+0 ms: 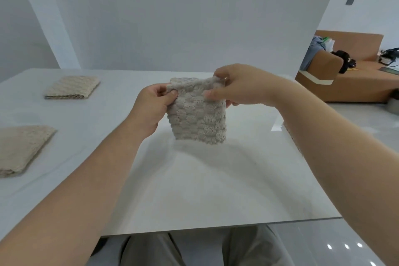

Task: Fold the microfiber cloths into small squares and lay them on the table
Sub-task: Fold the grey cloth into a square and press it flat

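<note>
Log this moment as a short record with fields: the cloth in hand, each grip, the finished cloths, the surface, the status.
held cloth: beige fluffy microfiber cloth, folded, hanging upright over the table
left grip: left grip pinches the cloth's top left corner
right grip: right grip pinches its top right corner
finished cloths: far beige folded square and near beige folded square, both lying flat at the left, apart
surface: glossy white table
status: held cloth not yet laid down
</note>
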`<state>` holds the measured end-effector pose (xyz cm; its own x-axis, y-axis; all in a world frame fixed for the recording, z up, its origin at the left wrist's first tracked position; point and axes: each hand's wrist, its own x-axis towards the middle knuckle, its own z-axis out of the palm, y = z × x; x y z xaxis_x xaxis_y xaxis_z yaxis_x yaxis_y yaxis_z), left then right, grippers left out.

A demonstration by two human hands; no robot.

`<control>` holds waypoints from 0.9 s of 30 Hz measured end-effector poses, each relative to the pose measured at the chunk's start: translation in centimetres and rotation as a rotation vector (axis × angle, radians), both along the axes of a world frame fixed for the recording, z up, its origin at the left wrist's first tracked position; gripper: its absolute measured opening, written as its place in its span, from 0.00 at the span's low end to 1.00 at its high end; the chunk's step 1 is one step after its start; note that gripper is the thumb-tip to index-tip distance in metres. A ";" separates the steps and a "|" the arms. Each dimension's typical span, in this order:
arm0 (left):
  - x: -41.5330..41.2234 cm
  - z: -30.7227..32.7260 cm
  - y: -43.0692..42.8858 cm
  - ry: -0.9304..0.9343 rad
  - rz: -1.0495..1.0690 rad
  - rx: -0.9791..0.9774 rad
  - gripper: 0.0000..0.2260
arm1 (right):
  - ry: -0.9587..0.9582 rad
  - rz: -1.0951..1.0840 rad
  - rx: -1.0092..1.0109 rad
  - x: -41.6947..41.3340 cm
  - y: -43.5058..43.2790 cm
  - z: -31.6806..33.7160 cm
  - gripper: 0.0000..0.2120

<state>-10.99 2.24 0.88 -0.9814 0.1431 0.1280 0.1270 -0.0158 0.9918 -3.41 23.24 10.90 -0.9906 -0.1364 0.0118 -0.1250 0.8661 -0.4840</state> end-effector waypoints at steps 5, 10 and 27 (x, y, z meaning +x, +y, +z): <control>0.4 -0.2 0.6 -0.030 0.097 -0.106 0.10 | -0.174 -0.132 -0.564 -0.9 1.1 -3.4 0.10; 0.7 -0.9 1.4 -0.116 0.080 -0.062 0.11 | -0.163 -0.089 -0.621 -0.8 0.8 -5.3 0.09; 0.5 -1.9 -1.3 -0.032 -0.423 -0.054 0.30 | -0.075 -0.024 -0.537 -1.1 0.6 -5.3 0.06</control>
<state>-10.49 0.95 -1.06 -0.8382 0.5396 0.0793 0.0894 -0.0074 0.9960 -4.50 23.85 5.57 -0.9941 -0.1081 0.0025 -0.0563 0.4970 -0.8659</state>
